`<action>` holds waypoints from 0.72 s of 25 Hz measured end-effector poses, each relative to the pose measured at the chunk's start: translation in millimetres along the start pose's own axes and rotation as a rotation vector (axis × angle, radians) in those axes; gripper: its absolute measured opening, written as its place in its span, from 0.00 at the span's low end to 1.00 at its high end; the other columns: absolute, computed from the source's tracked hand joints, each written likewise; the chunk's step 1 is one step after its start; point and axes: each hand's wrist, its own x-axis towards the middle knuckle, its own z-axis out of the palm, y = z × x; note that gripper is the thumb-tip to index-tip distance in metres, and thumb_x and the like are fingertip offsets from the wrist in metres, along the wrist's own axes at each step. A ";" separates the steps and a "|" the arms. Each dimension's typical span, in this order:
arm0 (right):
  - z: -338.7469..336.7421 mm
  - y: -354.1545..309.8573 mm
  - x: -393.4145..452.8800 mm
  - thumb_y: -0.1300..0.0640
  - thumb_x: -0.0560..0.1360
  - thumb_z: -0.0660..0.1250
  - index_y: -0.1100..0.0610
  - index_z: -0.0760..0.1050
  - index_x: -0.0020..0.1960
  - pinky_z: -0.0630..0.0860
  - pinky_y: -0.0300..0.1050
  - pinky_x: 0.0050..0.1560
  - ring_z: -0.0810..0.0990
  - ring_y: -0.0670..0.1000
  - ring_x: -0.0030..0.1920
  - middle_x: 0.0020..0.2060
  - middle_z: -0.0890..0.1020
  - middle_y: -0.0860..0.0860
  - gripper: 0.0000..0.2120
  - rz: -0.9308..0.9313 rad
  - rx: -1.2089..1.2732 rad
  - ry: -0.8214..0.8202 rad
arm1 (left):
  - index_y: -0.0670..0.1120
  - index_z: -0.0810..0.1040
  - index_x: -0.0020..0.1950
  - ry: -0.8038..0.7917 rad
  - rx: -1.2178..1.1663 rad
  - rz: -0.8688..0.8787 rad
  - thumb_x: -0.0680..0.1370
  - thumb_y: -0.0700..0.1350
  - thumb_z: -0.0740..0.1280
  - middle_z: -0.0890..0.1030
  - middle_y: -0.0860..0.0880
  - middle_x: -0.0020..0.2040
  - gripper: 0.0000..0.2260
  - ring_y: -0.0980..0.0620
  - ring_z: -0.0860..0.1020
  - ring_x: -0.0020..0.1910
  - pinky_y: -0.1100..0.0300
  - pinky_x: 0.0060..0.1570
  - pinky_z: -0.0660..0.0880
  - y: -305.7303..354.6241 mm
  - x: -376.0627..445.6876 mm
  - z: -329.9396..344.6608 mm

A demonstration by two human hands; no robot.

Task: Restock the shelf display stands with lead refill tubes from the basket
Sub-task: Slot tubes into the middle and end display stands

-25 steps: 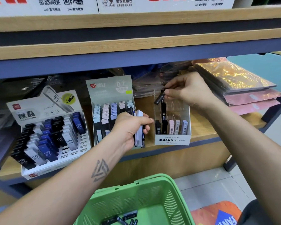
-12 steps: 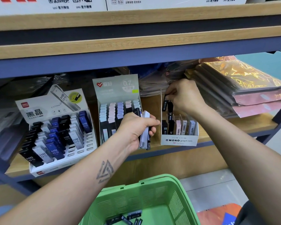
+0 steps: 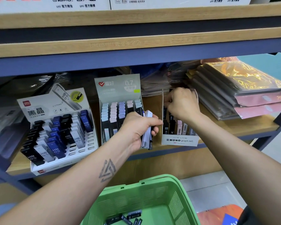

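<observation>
Head view: left hand [image 3: 139, 127] grips refill tubes [image 3: 146, 129] upright.

Shelving unit: wood-look boards [image 3: 136, 46] w/ blue-grey metal rails [image 3: 104, 62]. White cartons [image 3: 169, 2] on upper shelf. Stack of plastic-wrapped packs [image 3: 243, 88], gold & pink, at right on lower board. Pale tile floor [image 3: 217, 189] below, orange mat [image 3: 217, 215] bottom right. Even indoor light.
</observation>
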 end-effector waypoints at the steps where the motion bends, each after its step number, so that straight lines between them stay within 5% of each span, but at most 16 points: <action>1: 1.2 0.0 0.0 0.55 0.75 0.69 0.54 0.84 0.44 0.76 0.58 0.56 0.82 0.58 0.48 0.43 0.85 0.54 0.05 0.002 -0.004 -0.011 | 0.36 0.78 0.44 0.000 0.001 0.002 0.71 0.29 0.73 0.80 0.33 0.44 0.06 0.51 0.75 0.27 0.63 0.26 0.72 -0.2 -0.3 -0.2; 6: -2.5 6.5 0.8 0.59 0.75 0.67 0.54 0.86 0.46 0.80 0.58 0.50 0.82 0.59 0.45 0.44 0.85 0.55 0.08 -0.003 0.124 0.003 | 0.36 0.78 0.43 0.008 -0.009 0.003 0.72 0.29 0.72 0.81 0.33 0.44 0.06 0.51 0.75 0.27 0.63 0.26 0.72 0.4 -1.2 -2.6; 11: -24.6 8.3 -1.4 0.60 0.77 0.69 0.56 0.86 0.50 0.78 0.44 0.45 0.83 0.50 0.44 0.43 0.85 0.49 0.07 0.145 0.489 0.078 | 0.35 0.80 0.43 -0.016 -0.017 -0.028 0.73 0.32 0.74 0.81 0.36 0.40 0.04 0.52 0.75 0.27 0.64 0.27 0.72 -0.6 -1.9 -4.8; 15: -39.7 1.8 -16.4 0.57 0.76 0.73 0.57 0.85 0.47 0.78 0.48 0.46 0.81 0.48 0.40 0.39 0.86 0.51 0.04 0.141 0.872 -0.255 | 0.38 0.80 0.40 -0.035 -0.023 -0.062 0.72 0.40 0.78 0.79 0.42 0.33 0.09 0.52 0.74 0.26 0.63 0.25 0.71 -2.6 -2.3 -3.5; 18: -46.6 -5.2 -29.6 0.53 0.76 0.74 0.58 0.85 0.46 0.75 0.44 0.40 0.78 0.50 0.38 0.37 0.84 0.55 0.09 0.063 0.858 -0.579 | 0.34 0.80 0.44 -0.065 0.047 -0.015 0.70 0.40 0.79 0.78 0.42 0.31 0.12 0.51 0.73 0.26 0.63 0.24 0.70 -3.4 -4.3 -0.2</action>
